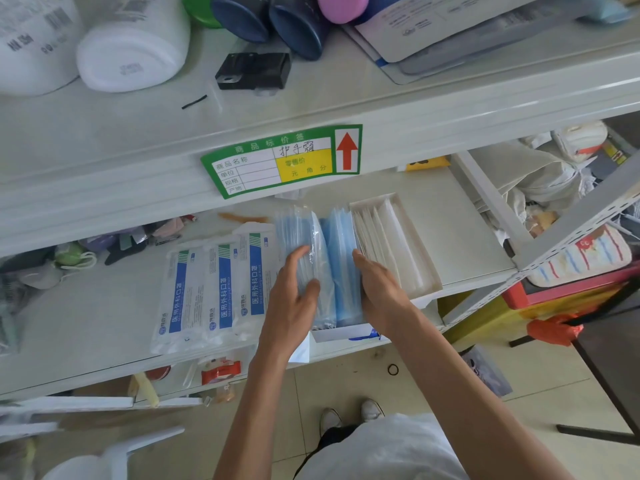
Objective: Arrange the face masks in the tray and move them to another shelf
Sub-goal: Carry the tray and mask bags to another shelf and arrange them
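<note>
A white tray [430, 271] sits on the middle shelf, holding blue face masks in clear wrap [341, 247] on its left side and white packets [384, 244] on its right. My left hand [294, 299] grips a wrapped bundle of blue masks [304, 233] at the tray's left edge, fingers curled round it. My right hand [377, 289] lies between the blue masks and the white packets, fingers extended against the blue stack. Three flat mask packs with blue labels [214, 289] lie on the shelf left of the tray.
The upper shelf, with a green price label [282, 161] on its lip, carries white bottles [133, 46], dark caps and a black clip [254, 71]. Loose masks and clutter lie at the middle shelf's left end [69, 258]. A perforated upright [571, 237] stands right of the tray.
</note>
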A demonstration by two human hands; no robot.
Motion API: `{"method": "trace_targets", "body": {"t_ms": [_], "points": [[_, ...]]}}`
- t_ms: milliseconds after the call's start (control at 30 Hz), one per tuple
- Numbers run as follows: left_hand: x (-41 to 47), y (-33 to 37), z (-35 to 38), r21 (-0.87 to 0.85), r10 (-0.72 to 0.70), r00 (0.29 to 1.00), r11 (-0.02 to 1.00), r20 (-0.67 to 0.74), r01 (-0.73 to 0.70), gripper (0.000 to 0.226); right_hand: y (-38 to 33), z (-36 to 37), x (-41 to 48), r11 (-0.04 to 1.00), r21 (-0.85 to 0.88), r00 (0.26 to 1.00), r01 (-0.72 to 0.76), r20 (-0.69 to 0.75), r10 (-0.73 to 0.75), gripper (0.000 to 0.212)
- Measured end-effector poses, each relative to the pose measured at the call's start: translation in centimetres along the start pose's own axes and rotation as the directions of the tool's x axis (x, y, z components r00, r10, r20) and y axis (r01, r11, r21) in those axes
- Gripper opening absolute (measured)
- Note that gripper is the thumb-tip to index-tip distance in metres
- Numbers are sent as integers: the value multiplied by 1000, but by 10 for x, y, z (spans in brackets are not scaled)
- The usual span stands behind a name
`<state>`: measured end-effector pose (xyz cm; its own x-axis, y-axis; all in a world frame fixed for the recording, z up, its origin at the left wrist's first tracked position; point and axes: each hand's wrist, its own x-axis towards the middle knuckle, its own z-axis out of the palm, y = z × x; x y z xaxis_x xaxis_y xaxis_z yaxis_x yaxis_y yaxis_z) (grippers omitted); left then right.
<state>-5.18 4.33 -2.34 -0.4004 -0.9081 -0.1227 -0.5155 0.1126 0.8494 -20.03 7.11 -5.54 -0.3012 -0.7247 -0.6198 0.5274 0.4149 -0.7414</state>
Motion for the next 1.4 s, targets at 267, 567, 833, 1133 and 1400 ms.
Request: {"method": "trace_targets", "body": {"t_ms": [267,567,833,1133,1400], "points": [[0,1,-1,-92,-55,998,994,3,55,42,-14,0,-23,992,-117,993,56,107,-44,20],[1,1,3,-44,-92,996,995,-9,92,54,4,-5,2,1000,5,997,-9,80,9,89],[-4,2,3,-130,-54,998,990,-44,48,70,-19,11,-36,979,-204,998,-13,-65,0,57],[3,-3,38,227,214,977,952,-22,-203,70,-31,12,-49,599,-764,953,239,66,-296,30],[0,-31,56,480,156,987,869,-35,-120,77,-24,12,-51,577,-775,964,256,248,-95,56]]}}
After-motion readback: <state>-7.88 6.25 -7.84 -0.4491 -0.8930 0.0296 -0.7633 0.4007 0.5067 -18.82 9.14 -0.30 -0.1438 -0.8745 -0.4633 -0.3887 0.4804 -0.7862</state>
